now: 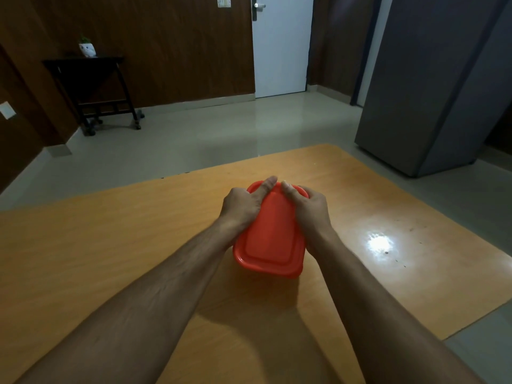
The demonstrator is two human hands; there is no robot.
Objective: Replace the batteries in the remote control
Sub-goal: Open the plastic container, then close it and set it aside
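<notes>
A red plastic box with its red lid (273, 234) on stands in the middle of the wooden table (110, 245). My left hand (243, 205) grips the box's left side, thumb lying along the lid's far edge. My right hand (307, 206) grips the right side, its thumb pressed on the lid near the far edge too. The two thumbs almost meet. The lid hides whatever is inside. No remote control or batteries are in view.
A bright light reflection (379, 242) lies on the table to the right of the box. Beyond the table are a dark side table on wheels (91, 87) with a small plant pot, a white door (281, 45) and a grey cabinet (432, 87).
</notes>
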